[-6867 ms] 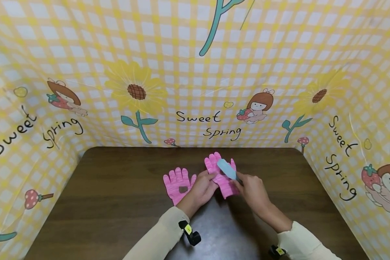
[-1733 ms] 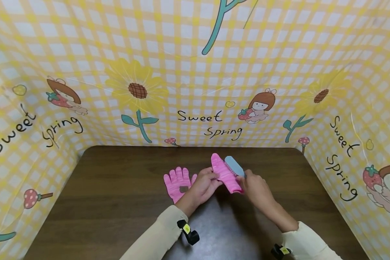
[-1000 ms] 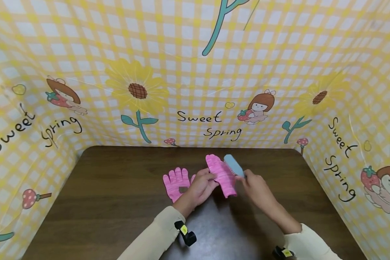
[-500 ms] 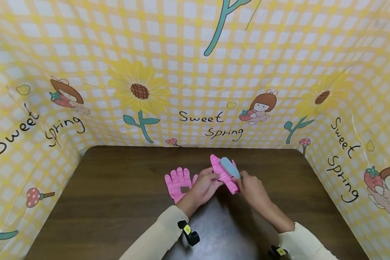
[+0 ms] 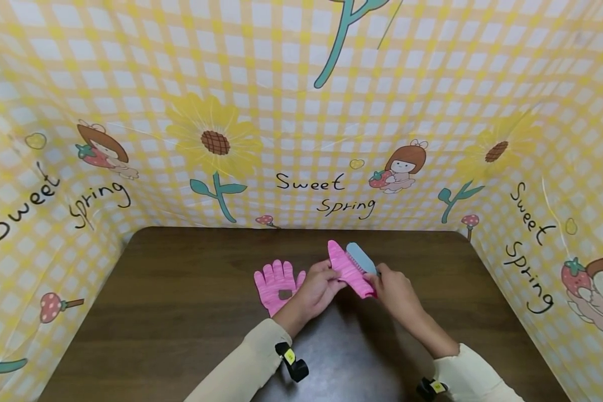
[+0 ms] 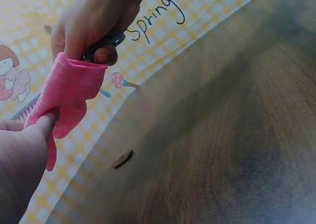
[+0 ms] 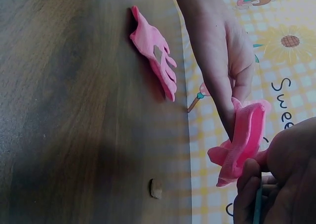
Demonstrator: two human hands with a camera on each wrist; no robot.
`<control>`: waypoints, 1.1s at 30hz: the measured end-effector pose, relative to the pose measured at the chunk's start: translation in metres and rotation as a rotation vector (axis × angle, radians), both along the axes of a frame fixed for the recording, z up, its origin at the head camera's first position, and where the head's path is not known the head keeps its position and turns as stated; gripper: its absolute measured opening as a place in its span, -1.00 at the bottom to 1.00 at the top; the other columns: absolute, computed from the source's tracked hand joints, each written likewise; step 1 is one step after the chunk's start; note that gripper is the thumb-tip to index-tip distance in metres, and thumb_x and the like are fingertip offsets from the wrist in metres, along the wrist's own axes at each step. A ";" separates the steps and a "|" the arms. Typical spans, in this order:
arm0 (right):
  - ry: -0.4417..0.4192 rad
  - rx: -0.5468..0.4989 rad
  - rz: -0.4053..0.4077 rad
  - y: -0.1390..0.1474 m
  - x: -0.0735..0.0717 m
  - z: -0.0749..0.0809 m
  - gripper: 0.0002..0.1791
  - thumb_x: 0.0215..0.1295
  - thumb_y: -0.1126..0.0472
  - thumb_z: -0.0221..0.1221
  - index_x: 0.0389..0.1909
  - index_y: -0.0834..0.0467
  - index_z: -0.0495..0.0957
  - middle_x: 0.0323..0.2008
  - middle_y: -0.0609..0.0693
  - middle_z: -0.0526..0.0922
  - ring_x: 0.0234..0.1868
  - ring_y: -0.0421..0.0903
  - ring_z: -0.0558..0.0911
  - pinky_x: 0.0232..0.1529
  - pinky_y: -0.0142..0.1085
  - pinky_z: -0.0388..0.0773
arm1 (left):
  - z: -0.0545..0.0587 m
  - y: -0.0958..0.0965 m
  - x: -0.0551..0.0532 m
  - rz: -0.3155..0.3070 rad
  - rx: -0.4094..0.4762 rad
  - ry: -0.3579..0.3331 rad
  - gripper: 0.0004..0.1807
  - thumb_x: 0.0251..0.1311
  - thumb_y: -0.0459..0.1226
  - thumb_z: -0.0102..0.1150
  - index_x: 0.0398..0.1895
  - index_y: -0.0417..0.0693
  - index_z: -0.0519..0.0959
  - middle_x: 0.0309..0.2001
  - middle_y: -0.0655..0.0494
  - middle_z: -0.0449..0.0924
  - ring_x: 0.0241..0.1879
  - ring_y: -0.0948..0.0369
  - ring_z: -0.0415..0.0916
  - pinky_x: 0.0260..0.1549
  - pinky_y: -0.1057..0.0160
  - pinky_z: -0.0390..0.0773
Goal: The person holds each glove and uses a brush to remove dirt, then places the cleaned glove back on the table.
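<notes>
A pink knit glove [image 5: 350, 271] is held up above the table, its side turned towards the head view. My left hand [image 5: 317, 291] pinches it along its left edge, thumb on top. The right hand [image 5: 396, 290] grips the handle of a light blue brush [image 5: 362, 258], whose bristles face the glove's right side. In the right wrist view the glove's cuff [image 7: 255, 130] gapes open, and right-hand fingers are at its edge. A second pink glove [image 5: 271, 287] lies flat on the table, fingers away from me, with a grey-brown patch on it; my left hand partly covers it.
The dark wooden table [image 5: 181, 335] ends at a yellow checked cloth [image 5: 301, 123] that rises at the back and sides. A small brown piece [image 6: 122, 158] lies on the table, also in the right wrist view. Each wrist wears a black strap [image 5: 292, 362].
Seconds ago the held glove showed its spread fingers with the brush over it; now it is turned sideways. Over the last half second the brush has shifted right, to the glove's edge.
</notes>
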State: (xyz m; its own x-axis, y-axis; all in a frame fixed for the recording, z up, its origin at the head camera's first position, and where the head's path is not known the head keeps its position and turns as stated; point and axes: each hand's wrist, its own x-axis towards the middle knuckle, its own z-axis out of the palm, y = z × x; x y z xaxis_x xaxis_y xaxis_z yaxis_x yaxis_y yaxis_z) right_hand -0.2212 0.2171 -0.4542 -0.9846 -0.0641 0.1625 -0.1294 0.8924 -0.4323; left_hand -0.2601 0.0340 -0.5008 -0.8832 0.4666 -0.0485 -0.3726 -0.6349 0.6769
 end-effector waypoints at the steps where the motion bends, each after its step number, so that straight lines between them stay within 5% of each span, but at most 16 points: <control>1: 0.005 0.002 0.001 0.001 0.000 0.000 -0.66 0.42 0.11 0.25 -0.15 0.37 0.56 -0.62 0.02 0.46 -0.61 -0.10 0.41 -0.62 -0.32 0.37 | 0.000 0.001 0.000 0.002 0.001 0.010 -0.41 0.41 -0.60 -0.44 0.52 -0.50 0.04 0.58 -0.37 0.01 0.59 -0.16 -0.03 0.54 -0.22 -0.01; 15: 0.007 0.018 -0.028 0.007 -0.003 -0.004 -0.72 0.47 0.16 0.18 -0.22 0.36 0.54 -0.62 0.06 0.50 -0.57 -0.02 0.47 -0.57 -0.24 0.43 | -0.003 0.004 0.002 0.001 0.014 0.043 -0.42 0.37 -0.62 -0.46 0.48 -0.58 0.01 0.56 -0.44 -0.01 0.57 -0.16 -0.04 0.54 -0.23 0.00; 24: 0.029 -0.002 -0.071 0.016 -0.004 -0.008 -0.64 0.45 0.11 0.21 -0.15 0.42 0.56 -0.53 0.21 0.62 -0.56 0.04 0.52 -0.55 -0.10 0.53 | -0.005 0.006 0.003 0.027 -0.015 0.047 -0.46 0.35 -0.62 -0.44 0.41 -0.60 0.09 0.38 -0.33 0.27 0.37 0.02 0.29 0.53 -0.23 0.10; 28: 0.055 -0.031 -0.079 0.019 -0.006 -0.006 -0.62 0.47 0.11 0.19 -0.12 0.44 0.55 -0.50 0.23 0.64 -0.58 0.01 0.51 -0.60 -0.15 0.49 | -0.005 0.005 0.002 0.059 -0.029 0.050 -0.49 0.33 -0.62 -0.41 0.36 -0.61 0.13 0.19 -0.16 0.41 0.23 0.09 0.41 0.51 -0.23 0.15; 33: 0.082 -0.090 -0.024 0.009 0.000 0.002 -0.68 0.47 0.14 0.19 -0.13 0.39 0.55 -0.56 0.09 0.56 -0.60 -0.10 0.44 -0.62 -0.29 0.40 | -0.005 0.003 0.000 0.057 -0.018 0.034 -0.45 0.35 -0.60 -0.41 0.42 -0.57 0.10 0.35 -0.29 0.33 0.33 0.04 0.35 0.53 -0.22 0.12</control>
State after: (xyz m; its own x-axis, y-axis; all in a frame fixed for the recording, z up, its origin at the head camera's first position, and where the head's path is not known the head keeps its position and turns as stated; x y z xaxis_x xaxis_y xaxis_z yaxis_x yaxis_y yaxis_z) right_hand -0.2216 0.2258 -0.4518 -0.9688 -0.0218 0.2467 -0.1466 0.8535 -0.5000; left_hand -0.2599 0.0369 -0.5058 -0.9096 0.4147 -0.0259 -0.3126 -0.6420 0.7001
